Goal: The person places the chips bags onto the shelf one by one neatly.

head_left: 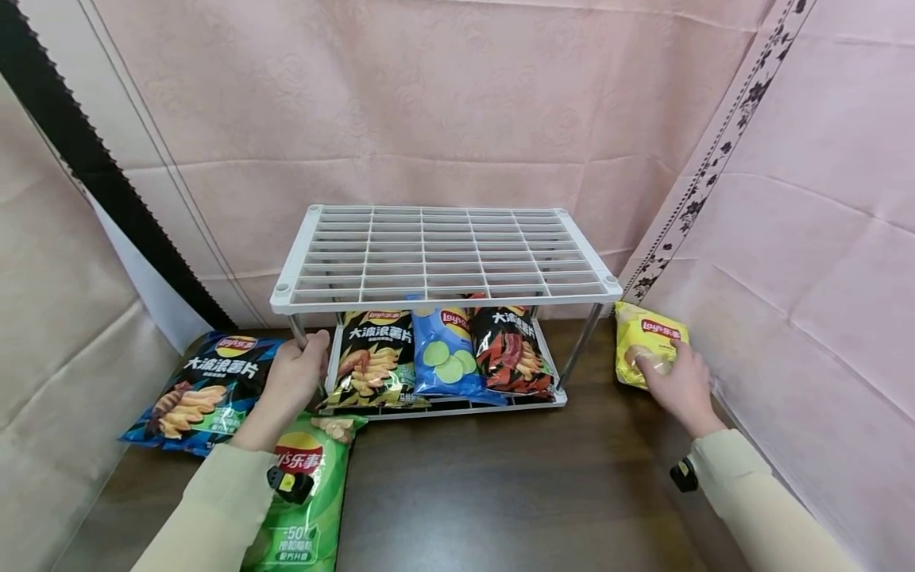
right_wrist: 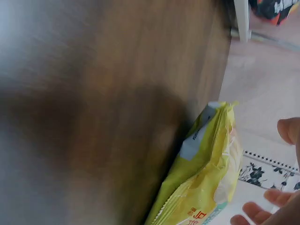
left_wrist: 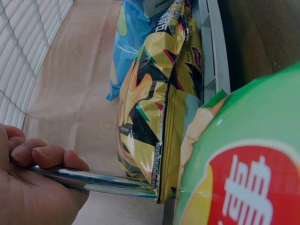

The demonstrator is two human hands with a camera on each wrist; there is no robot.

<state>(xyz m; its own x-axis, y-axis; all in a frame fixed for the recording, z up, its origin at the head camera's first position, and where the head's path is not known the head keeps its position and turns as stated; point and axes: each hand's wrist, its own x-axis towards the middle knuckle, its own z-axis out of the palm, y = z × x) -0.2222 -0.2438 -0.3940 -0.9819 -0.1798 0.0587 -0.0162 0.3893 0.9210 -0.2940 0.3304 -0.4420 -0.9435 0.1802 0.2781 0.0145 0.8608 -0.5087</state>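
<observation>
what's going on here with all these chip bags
A person's left hand grips a metal leg of a white rack. Their right hand is open beside a yellow bag. Black-and-gold, blue and black-and-red bags sit on the lower shelf. Blue-and-black and green bags are on the table near the rack's left end.

We record: white rectangular grid-topped rack [head_left: 446, 305], silvery metal legs [head_left: 581, 343]; yellow pillow-shaped chip bag [head_left: 643, 335], red label [head_left: 661, 329]; large green chip bag [head_left: 325, 485]; pale pink cloth wall [head_left: 443, 103]; black-flowered white border [head_left: 717, 163].
</observation>
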